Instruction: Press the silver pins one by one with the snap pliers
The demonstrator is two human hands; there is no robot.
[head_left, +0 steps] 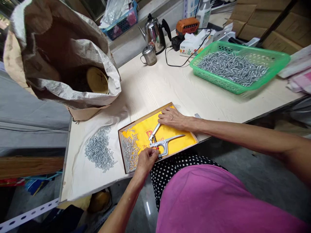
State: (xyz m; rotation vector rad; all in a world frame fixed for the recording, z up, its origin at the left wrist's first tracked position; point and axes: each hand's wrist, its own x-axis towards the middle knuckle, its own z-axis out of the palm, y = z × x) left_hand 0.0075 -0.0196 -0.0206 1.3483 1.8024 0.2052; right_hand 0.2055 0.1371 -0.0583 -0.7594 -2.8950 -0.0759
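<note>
Hand press held between two hands, its working end by the left

The silver-grey metal hand press with a coil spring (161, 143) lies in the shallow yellow-lined tray (188, 142), at the lower centre of the frame. Its fixed handle runs rightward; its lever slants up and right into the right hand (171, 118), whose fingers curl over the lever's end. The left hand (146, 158) is nearer the working end, just below and left of it, fingertips pinched together; whether they grip a piece, I cannot tell.

Small silver metal pins (131, 150) fill the tray's left end. Left of it lies a loose heap of similar pins (99, 149); a green perforated plastic basket (216, 77) of more stands upper right.
</note>
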